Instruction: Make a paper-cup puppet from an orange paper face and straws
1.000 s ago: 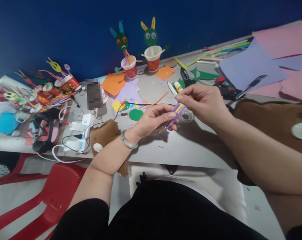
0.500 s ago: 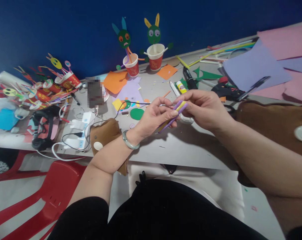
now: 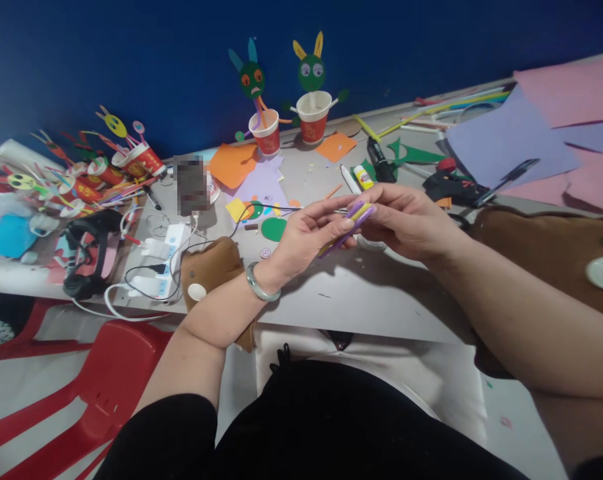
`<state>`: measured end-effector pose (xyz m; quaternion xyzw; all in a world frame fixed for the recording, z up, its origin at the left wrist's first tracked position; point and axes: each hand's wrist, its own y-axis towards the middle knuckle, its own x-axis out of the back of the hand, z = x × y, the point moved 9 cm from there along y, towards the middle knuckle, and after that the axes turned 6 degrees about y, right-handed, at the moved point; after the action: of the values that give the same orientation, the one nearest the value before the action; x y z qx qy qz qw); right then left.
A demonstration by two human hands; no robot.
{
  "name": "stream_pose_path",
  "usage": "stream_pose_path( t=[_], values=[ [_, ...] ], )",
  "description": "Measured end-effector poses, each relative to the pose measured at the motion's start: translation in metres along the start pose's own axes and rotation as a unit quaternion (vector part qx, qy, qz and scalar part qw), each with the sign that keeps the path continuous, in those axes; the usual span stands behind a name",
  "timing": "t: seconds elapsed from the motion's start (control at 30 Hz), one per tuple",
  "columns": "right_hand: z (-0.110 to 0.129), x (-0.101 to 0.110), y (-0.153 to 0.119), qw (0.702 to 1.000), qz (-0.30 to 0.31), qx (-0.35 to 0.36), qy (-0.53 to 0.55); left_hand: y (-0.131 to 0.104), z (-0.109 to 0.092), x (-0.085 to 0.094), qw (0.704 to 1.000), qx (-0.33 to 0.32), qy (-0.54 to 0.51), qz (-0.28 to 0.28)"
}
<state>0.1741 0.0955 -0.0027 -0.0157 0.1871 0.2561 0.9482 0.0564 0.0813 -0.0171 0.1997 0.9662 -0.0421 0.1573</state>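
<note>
Above the front of the table, my left hand (image 3: 308,237) and my right hand (image 3: 408,217) meet on a narrow purple paper piece with a yellow strip along it (image 3: 357,215). My left thumb lies on its lower part, while the right thumb and fingers pinch its upper end. Fingers hide much of the piece, and I cannot tell whether it is one layer or two. Behind the hands lie a yellow glue stick (image 3: 364,177), a white pen (image 3: 349,179) and a green paper oval (image 3: 274,229).
Two paper cups with green paper heads (image 3: 314,117) stand by the blue wall. Purple and pink sheets (image 3: 511,140) lie at right, with a black glue gun (image 3: 454,187) nearby. A power strip (image 3: 174,257), cables and several decorated cups (image 3: 146,160) fill the left. Brown pouches (image 3: 211,267) flank my arms.
My hands stay together on the purple and yellow paper piece, with small finger shifts; the left fingers look a little straighter. The view has shifted slightly.
</note>
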Motion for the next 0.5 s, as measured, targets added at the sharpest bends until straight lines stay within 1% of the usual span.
stream_pose_path(
  t=[0.17, 0.23, 0.37, 0.5],
  values=[
    [0.004, -0.002, 0.002, 1.000, 0.020, 0.006, 0.012, -0.001, -0.004, 0.002, 0.999, -0.030, -0.017, -0.018],
    [0.004, -0.002, 0.003, 1.000, 0.018, 0.005, 0.014, -0.001, -0.003, 0.004, 0.999, -0.026, -0.016, -0.026],
    [0.004, -0.003, 0.005, 1.000, -0.005, -0.002, 0.025, -0.002, 0.002, 0.010, 0.998, -0.004, 0.013, -0.061],
    [0.005, -0.002, 0.005, 0.999, -0.039, 0.005, 0.020, -0.002, 0.002, 0.017, 0.995, -0.001, 0.019, -0.103]
  ],
)
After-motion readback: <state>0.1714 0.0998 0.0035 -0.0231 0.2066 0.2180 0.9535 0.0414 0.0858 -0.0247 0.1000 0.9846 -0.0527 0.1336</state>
